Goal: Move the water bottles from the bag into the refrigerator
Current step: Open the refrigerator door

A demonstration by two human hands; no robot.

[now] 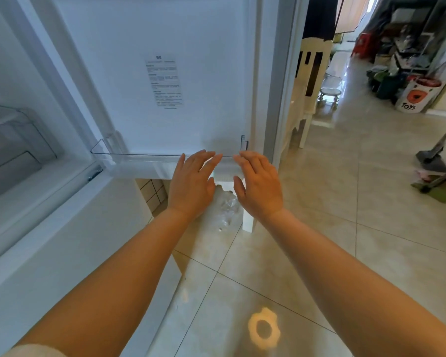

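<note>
Water bottles (228, 207) sit in a clear bag on the floor (319, 228), frame center, partly hidden behind our hands. Left hand (192, 182) and right hand (259, 182) both flat, fingers straight, holding nothing, hovering side by side near the refrigerator door shelf (139, 157), mid-frame.

The open fridge (23, 176) fills nine o'clock, its door (178, 73) at twelve with a shelf (139, 157) along the bottom. Both hands (191, 181) (259, 185) hover at centre before that shelf, above the bag (227, 210) on the floor. A bin (416, 95) stands at two, a broom (433, 161) at three.
</note>
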